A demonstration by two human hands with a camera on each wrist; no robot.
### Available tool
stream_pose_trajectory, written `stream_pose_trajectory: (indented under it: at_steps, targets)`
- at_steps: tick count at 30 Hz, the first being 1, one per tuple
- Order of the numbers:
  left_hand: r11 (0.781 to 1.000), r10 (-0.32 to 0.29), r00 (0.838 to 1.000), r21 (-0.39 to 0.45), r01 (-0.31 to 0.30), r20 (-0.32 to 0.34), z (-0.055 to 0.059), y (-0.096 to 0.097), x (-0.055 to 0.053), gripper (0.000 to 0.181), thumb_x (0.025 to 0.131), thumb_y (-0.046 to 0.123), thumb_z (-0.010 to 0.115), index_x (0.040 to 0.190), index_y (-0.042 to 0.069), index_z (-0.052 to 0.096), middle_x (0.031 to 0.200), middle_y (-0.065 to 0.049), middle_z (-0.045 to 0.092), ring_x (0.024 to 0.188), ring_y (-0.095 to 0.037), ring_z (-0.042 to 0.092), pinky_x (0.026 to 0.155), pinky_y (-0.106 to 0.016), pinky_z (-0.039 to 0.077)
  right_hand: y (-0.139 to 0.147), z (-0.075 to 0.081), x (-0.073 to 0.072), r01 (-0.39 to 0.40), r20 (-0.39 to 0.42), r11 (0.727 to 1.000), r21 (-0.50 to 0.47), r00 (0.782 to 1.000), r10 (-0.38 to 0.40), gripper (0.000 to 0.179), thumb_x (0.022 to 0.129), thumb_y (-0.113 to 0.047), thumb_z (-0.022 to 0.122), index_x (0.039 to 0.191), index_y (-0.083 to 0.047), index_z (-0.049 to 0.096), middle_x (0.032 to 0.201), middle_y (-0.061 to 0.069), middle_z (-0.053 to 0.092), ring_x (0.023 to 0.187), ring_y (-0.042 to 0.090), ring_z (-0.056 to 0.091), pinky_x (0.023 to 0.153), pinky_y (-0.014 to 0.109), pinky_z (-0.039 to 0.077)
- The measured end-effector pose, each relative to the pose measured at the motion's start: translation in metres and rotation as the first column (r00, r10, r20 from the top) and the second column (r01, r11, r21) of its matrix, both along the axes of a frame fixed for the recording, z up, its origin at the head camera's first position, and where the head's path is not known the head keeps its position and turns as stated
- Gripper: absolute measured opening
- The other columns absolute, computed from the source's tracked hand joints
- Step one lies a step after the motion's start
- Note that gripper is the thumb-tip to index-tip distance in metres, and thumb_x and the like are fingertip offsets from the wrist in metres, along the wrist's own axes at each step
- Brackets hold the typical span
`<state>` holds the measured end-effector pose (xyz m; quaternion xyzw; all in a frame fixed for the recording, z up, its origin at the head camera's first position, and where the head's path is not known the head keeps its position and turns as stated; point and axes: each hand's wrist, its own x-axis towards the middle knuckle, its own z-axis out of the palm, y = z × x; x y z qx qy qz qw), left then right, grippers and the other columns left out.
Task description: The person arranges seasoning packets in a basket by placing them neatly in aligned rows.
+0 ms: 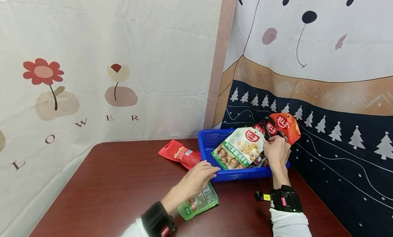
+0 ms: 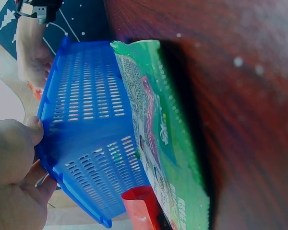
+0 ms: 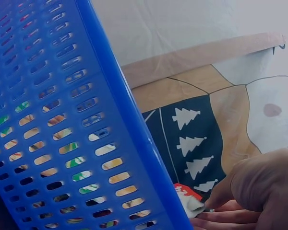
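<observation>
Two hands at a blue perforated plastic basket (image 1: 245, 175)
Arm outstretched, the left hand (image 1: 196, 178) grips the near-left rim, thumb opposite fingers; the right hand (image 1: 277, 150), knuckles up, pinches the edge of a white-and-green mushroom-printed packet (image 1: 234, 150) in the basket.

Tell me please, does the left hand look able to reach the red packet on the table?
Probably yes: the red packet lies close to the left hand, outside the blue plastic basket, with nothing seen on top of it. The hand would likely first have to let go of the basket.
</observation>
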<state>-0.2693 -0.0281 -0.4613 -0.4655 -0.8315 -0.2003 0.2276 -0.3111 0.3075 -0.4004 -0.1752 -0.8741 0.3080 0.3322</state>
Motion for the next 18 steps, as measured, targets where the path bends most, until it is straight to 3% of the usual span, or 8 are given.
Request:
stream_pose_trajectory:
  at_steps: [4, 8, 13, 18]
  targets:
    - [1.000, -0.009, 1.000, 0.006, 0.009, -0.007, 0.000, 0.000, 0.000, 0.027, 0.111, 0.014, 0.072, 0.136, 0.011, 0.081, 0.115, -0.002, 0.084, 0.108, -0.017, 0.072, 0.099, -0.029, 0.061, 0.000, 0.004, 0.002, 0.013, -0.038, 0.999, 0.051, 0.999, -0.011, 0.020, 0.099, -0.010, 0.067, 0.103, 0.007, 0.077, 0.105, 0.032, 0.081, 0.103, 0.060, 0.074, 0.091, 0.072, 0.055]
    - [1.000, -0.010, 1.000, 0.006, 0.010, -0.005, 0.000, 0.000, 0.000, 0.027, 0.111, 0.014, 0.072, 0.136, 0.011, 0.081, 0.116, -0.002, 0.084, 0.109, -0.018, 0.072, 0.101, -0.030, 0.061, -0.003, 0.009, 0.004, -0.017, -0.062, 0.997, 0.073, 0.998, 0.022, 0.026, 0.103, -0.016, 0.066, 0.112, 0.006, 0.077, 0.109, 0.029, 0.082, 0.107, 0.058, 0.075, 0.096, 0.070, 0.055]
    - [1.000, 0.001, 1.000, -0.002, -0.001, 0.006, -0.001, 0.000, 0.001, 0.027, 0.110, 0.016, 0.073, 0.136, 0.012, 0.081, 0.118, -0.002, 0.084, 0.110, -0.018, 0.072, 0.101, -0.029, 0.061, -0.013, 0.017, 0.009, -0.187, -0.072, 0.980, 0.073, 0.979, 0.192, 0.042, 0.112, -0.033, 0.064, 0.134, 0.001, 0.074, 0.131, 0.028, 0.080, 0.128, 0.051, 0.071, 0.115, 0.068, 0.049]
    - [1.000, 0.005, 1.000, -0.003, -0.005, 0.020, -0.001, 0.000, 0.001, 0.028, 0.111, 0.016, 0.073, 0.137, 0.013, 0.081, 0.118, -0.002, 0.083, 0.110, -0.017, 0.071, 0.100, -0.027, 0.061, -0.027, 0.026, 0.017, -0.379, -0.086, 0.919, 0.103, 0.918, 0.388, 0.050, 0.116, -0.042, 0.061, 0.150, -0.005, 0.068, 0.153, 0.026, 0.070, 0.144, 0.048, 0.063, 0.121, 0.071, 0.048]
